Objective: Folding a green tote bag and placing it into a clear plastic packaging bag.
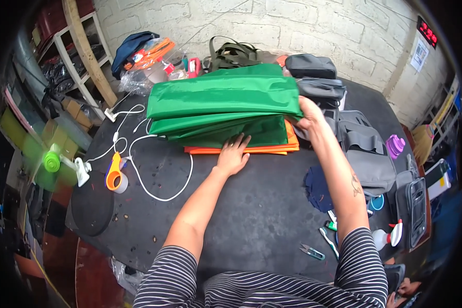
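Extending left to right over orange sheets (pixel 292 142) on dark worktop (pixel 251 205), folded green fabric (pixel 218 97) is placed just beyond left hand (pixel 233 156), leftward of right hand (pixel 311 115). Right end is pinched in right grip, closed on fold edges; front is touched by left hand, grip unclosed, fingers spread, nothing clasped. Both hands in contact. Green layers: glossy, pliant-looking, creased, long rectangles. Orange: flat, thin, straight-edged. Worktop: matte, scuffed.

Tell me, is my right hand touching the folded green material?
Touching. The head view shows it: the right hand grasps the folded green material at its right edge, with no gap between them.
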{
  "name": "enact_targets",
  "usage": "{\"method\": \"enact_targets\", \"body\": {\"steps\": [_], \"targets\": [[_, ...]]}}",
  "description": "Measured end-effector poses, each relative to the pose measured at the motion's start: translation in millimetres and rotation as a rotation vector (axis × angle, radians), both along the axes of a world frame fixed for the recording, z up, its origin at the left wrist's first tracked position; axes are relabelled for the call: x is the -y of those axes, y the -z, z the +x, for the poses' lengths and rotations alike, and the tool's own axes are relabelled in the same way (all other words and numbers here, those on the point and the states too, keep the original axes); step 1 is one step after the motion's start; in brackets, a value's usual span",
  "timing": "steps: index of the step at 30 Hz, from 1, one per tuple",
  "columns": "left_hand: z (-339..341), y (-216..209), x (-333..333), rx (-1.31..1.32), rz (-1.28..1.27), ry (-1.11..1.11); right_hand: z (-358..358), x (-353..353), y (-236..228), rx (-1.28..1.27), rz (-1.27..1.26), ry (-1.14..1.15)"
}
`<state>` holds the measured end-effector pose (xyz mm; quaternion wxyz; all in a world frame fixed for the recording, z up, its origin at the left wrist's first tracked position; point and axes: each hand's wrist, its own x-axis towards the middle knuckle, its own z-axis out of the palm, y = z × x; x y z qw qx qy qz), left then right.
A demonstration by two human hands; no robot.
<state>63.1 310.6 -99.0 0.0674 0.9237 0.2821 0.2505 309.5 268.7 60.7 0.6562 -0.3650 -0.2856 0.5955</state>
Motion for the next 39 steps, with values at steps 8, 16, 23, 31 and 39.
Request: {"method": "enact_targets", "body": {"steps": [8, 16, 23, 31, 39], "targets": [[-59, 29, -2, 0.154, -0.233, -0.058, -72, 192, -17, 0.21, 0.113, 0.36], [-147, 55, 164, 0.2, -0.217, -0.248, -172, 356, 61, 0.391, 0.039, 0.385], [-234, 22, 211, 0.196, -0.227, -0.42, -222, 428, 127, 0.354, -0.15, 0.293], [-389, -33, 192, 0.169, -0.233, -0.634, -235, 460, 122, 0.44, -0.278, 0.149], [-385, -150, 255, 0.525, -0.244, -0.552, -150, 448, 81, 1.256, -0.276, -0.32]]}}
